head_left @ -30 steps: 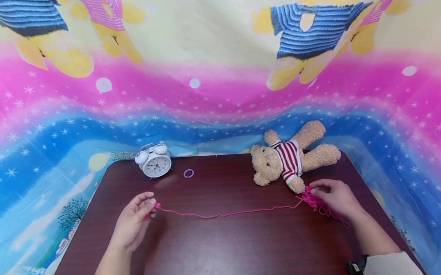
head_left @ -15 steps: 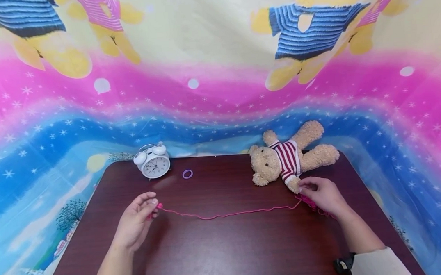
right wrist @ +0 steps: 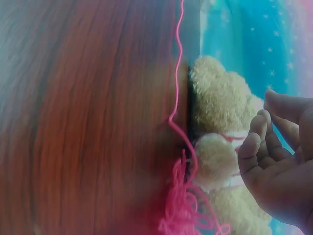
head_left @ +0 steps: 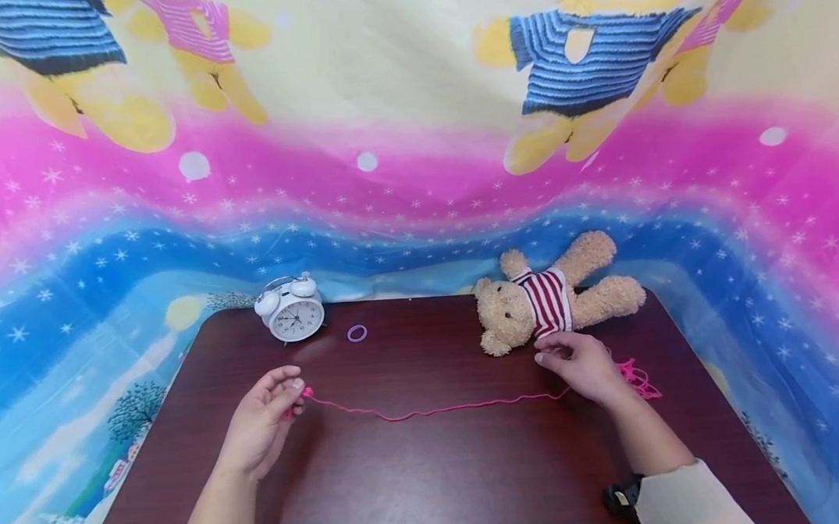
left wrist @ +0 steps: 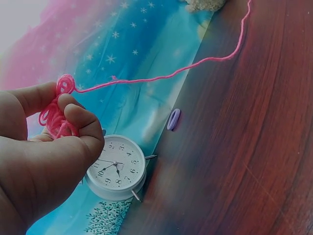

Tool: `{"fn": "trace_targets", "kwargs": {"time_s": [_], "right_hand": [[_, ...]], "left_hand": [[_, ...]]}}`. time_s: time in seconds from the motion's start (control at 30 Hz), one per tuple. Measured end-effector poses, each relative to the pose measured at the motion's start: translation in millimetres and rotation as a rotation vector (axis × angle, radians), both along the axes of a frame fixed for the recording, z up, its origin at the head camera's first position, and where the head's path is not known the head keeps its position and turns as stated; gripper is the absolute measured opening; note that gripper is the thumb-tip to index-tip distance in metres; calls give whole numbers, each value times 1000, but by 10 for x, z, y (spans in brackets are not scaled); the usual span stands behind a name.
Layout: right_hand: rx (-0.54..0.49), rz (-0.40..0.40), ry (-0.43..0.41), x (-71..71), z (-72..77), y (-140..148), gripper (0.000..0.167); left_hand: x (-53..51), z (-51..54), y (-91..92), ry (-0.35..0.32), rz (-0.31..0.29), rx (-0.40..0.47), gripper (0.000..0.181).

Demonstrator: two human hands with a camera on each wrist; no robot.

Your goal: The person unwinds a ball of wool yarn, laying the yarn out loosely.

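Observation:
My left hand [head_left: 258, 429] pinches a small looped bundle of pink yarn [left wrist: 61, 120] between thumb and fingers, raised above the table's left side. One slack strand [head_left: 440, 409] runs from it to the right. My right hand [head_left: 584, 366] hovers near the teddy bear [head_left: 551, 299], its fingers loosely bent with nothing between them. In the head view it hides the bear's near arm. A loose heap of pink yarn [right wrist: 182, 210] lies beside the bear, partly behind my right hand and wrist in the head view.
A white alarm clock [head_left: 295, 318] stands at the back left of the dark wooden table [head_left: 429, 480]. A purple ring-shaped band [head_left: 356, 333] lies to its right. Behind the table hangs a printed cloth [head_left: 402, 184] with bears and snowflakes.
My right hand has moved left from over the yarn heap to beside the bear's near arm, uncovering part of the heap. The left hand has stayed nearly still with its bundle.

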State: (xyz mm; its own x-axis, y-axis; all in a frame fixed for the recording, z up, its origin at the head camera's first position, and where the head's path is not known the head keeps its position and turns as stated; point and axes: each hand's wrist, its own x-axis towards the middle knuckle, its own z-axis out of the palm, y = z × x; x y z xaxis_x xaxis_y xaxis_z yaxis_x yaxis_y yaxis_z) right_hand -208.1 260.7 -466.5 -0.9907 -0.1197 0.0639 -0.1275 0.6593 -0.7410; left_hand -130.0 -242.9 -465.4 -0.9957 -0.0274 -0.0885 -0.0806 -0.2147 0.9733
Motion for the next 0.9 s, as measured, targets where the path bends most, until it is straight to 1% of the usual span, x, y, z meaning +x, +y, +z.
{"fn": "trace_targets", "kwargs": {"time_s": [0.17,0.37,0.6,0.73,0.9], "right_hand": [[-21,17,1,-13,4,-113,25],[-47,34,0,-29,-18,-266,24],[-109,83,-5,-17,-34,-502,22],[-118,107,-1,-17,-44,-646,22],[-138,143,5,-9,-63,-822,20]], "left_hand": [[-5,11,13,-4,3,-4,23],[-20,15,38,10,-16,6,22],[-45,30,66,4,-27,-12,23],[-54,32,84,-3,-31,-22,22],[-53,19,124,-5,-31,-14,23]]}}
